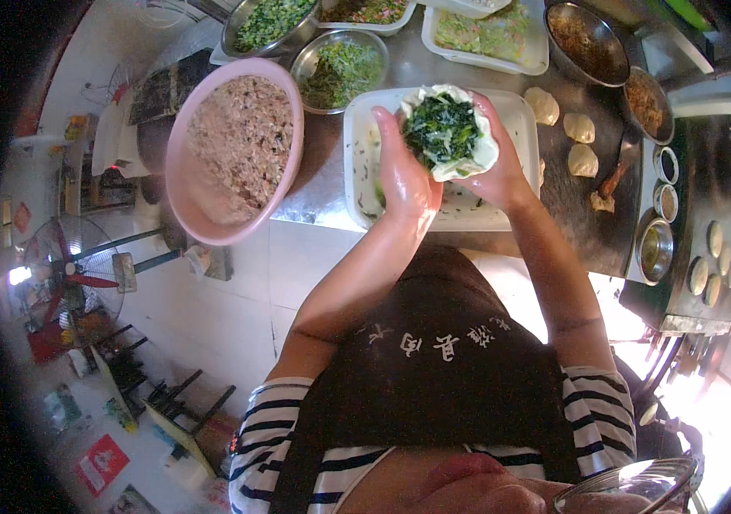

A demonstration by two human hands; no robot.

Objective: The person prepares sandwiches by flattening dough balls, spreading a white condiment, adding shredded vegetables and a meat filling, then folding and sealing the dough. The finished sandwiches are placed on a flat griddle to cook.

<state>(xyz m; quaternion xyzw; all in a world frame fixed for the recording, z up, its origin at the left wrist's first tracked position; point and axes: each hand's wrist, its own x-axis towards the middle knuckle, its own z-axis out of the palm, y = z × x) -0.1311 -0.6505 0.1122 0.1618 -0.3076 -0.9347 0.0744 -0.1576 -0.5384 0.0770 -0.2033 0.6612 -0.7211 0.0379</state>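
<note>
Both my hands cup a round of pale dough (pixel 485 154) from its two sides. A heap of chopped leafy green filling (pixel 441 128) fills its middle, and the dough's rim stands up unevenly around it. My left hand (pixel 402 168) supports the left side and underside, its thumb raised along the edge. My right hand (pixel 500 164) curls around the right side, with most of its fingers hidden behind the dough. Below them is a white plastic tub (pixel 354 154) with scattered green scraps on its walls and floor.
A pink basin (pixel 179 193) of minced filling stands at left. Metal bowls (pixel 339 74) and a white tray (pixel 487 38) of chopped filling line the back. Dough pieces (pixel 580 144) and a wooden-handled tool (pixel 612 183) lie at right, near small bowls (pixel 655 250) and a griddle with flatbreads (pixel 699 275).
</note>
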